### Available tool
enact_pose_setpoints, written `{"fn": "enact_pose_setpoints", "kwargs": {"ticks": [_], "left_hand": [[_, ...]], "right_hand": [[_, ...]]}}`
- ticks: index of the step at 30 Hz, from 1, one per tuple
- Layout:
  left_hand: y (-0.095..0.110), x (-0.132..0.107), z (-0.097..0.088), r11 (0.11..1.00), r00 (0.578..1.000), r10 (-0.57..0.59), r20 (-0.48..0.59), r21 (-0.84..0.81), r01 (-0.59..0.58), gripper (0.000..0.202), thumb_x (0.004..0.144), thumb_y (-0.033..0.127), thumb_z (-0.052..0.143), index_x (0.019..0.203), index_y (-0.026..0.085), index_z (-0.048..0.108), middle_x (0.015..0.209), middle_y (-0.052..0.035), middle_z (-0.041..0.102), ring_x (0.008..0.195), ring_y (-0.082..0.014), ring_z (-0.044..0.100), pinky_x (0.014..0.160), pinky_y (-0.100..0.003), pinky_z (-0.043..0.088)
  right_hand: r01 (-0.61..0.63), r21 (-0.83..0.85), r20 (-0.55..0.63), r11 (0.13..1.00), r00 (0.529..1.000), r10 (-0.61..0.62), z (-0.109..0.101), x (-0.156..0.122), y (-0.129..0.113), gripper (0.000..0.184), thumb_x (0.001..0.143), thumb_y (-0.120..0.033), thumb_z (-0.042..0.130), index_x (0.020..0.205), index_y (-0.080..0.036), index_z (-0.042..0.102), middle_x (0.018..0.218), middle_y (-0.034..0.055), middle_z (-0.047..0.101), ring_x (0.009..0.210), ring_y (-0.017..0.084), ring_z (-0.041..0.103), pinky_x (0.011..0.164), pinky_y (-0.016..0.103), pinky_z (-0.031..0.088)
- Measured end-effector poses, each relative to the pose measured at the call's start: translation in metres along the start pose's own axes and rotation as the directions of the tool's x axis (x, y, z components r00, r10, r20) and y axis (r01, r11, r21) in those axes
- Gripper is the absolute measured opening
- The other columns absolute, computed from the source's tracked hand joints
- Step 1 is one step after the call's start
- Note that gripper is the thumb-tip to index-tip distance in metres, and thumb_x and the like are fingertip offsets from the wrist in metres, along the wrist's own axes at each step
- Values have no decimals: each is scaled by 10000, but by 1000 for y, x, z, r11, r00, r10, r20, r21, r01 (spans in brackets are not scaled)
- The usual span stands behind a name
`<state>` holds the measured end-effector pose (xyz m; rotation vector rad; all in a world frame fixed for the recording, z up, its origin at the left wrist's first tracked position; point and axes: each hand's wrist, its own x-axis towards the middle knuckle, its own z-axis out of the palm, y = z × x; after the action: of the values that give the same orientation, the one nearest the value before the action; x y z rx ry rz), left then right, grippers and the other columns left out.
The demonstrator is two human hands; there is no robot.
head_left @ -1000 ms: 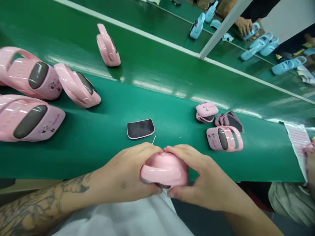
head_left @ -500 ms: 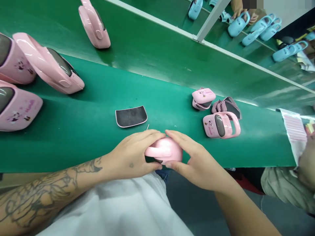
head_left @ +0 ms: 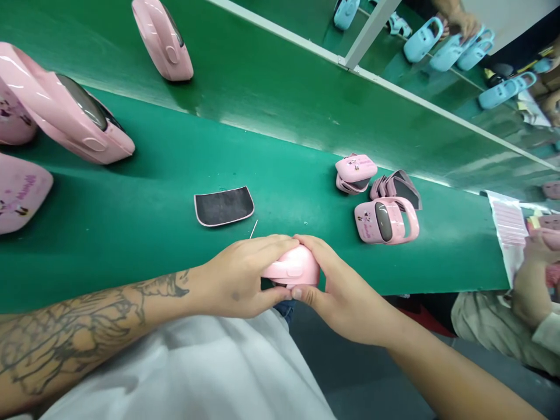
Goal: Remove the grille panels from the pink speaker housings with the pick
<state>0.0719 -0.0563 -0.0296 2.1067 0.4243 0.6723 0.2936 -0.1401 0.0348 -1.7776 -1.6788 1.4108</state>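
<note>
A pink plastic housing with a loop handle (head_left: 301, 265) is held between both hands at the bench's near edge. My left hand (head_left: 240, 279) wraps its handle end, thumb below and fingers over the top. My right hand (head_left: 343, 291) is closed around the other end, its thumb pressing the near side. The palms hide much of the piece. Just beyond my left hand lies a curved panel (head_left: 224, 207) with a black inner face and pink rim. A thin metal pin or rod (head_left: 254, 228) shows between that panel and my fingers.
On the green bench (head_left: 144, 233), a printed pink housing (head_left: 368, 224) lies to the right, before stacked pink covers (head_left: 356, 169) and a pile of panels (head_left: 405, 191). Larger-looking pink housings (head_left: 79, 125) stand left. A co-worker's arm (head_left: 531, 286) is at far right, near a paper sheet (head_left: 507, 227).
The right thumb and fingers have closed more tightly on the housing, which has tilted slightly. The view has shifted a little, so bench items appear further left.
</note>
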Motion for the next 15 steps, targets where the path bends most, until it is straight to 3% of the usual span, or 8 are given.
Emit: {"fn": "enact_pose_setpoints", "kwargs": {"ticks": [3,7,15], "left_hand": [[-10,-3,7,990,987,131,-97,69,-124,700,968,380,765,1570,157,487,1385,-209,771,1271,-353,778,1067,-473,652],[-16,-5,10,984,980,166,-106,83,-158,804,971,394,748,1665,199,393,1377,-193,781,1263,-344,789,1100,-498,648],[-6,-11,8,994,999,2,-45,106,2,863,956,437,787,1675,206,369,1480,-215,721,1367,-378,728,1164,-531,609]], "right_hand": [[34,16,25,999,999,-34,-3,4,-5,630,991,-293,771,1560,-309,502,1584,84,584,1505,283,553,1304,531,465],[50,27,54,998,997,-52,-5,7,-9,582,983,-219,764,1505,-311,522,1557,66,592,1482,263,557,1287,494,484],[69,5,129,998,989,-69,-11,7,-4,733,1004,-172,707,1633,-366,383,1693,72,480,1588,269,469,1346,514,440]]}}
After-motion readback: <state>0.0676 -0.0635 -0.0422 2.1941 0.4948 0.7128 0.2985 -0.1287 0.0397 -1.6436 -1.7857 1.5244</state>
